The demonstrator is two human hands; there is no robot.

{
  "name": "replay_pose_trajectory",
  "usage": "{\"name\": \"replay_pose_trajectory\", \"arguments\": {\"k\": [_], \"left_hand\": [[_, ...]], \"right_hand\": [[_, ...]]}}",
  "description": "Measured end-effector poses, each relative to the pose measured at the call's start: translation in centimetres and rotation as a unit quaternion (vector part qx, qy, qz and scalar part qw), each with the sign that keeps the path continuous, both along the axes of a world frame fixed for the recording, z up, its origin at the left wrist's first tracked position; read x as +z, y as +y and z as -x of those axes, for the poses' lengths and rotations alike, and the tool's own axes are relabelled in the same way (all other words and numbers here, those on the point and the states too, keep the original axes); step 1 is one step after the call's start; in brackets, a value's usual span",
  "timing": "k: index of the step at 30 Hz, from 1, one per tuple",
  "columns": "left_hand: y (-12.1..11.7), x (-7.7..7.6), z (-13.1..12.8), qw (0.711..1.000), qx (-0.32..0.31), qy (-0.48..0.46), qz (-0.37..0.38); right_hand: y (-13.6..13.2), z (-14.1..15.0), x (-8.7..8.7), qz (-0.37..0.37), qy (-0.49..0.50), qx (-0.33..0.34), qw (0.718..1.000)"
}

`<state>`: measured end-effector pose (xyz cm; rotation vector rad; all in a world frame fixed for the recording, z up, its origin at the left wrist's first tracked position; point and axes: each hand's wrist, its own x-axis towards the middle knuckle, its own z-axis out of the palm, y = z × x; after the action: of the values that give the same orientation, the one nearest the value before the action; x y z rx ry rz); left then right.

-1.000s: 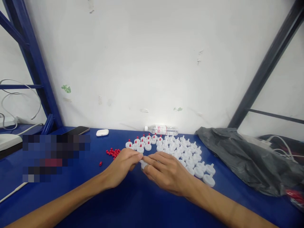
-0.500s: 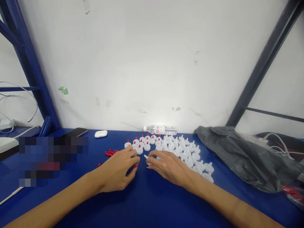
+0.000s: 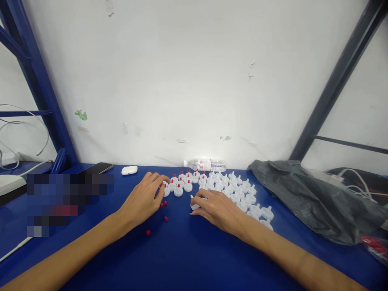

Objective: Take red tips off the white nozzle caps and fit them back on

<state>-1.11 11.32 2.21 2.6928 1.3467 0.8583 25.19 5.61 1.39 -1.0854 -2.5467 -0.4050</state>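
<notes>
My left hand (image 3: 144,200) has its thumb and fingers around a red-tipped white nozzle cap (image 3: 165,190), at the near left of a group of similar pieces. My right hand (image 3: 216,206) is closed on a plain white nozzle cap (image 3: 195,206), partly hidden by its fingers, its narrow spout pointing up and left. Several loose red tip caps (image 3: 166,218) lie on the blue table beside and in front of my left hand. Many plain white nozzle caps (image 3: 242,198) stand close together behind and right of my right hand.
Behind the caps a clear plastic bottle (image 3: 204,165) lies against the wall. A white earbud case (image 3: 129,170) and a phone (image 3: 98,167) are at the back left. Dark grey plastic sheeting (image 3: 312,202) covers the right side; a blurred-out area is at left.
My hands were together over a white nozzle cap, then parted. My left hand moved left and away to the red-tipped group, uncovering loose red caps. My right hand shifted slightly right.
</notes>
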Motion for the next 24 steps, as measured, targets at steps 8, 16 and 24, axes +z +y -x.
{"name": "replay_pose_trajectory", "arguments": {"k": [8,16,24], "left_hand": [[1.5,-1.0,0.8,0.998,0.045,0.031,0.030],[0.3,0.1,0.3,0.999,0.012,-0.006,0.029],[-3.9,1.1,-2.0,0.984,-0.107,-0.125,0.061]], "right_hand": [[0.5,-0.3,-0.5,-0.039,-0.019,0.042,0.998],[-0.7,0.6,0.3,-0.131,0.084,0.053,0.986],[-1.5,0.9,0.7,-0.095,0.151,0.032,0.983]]}}
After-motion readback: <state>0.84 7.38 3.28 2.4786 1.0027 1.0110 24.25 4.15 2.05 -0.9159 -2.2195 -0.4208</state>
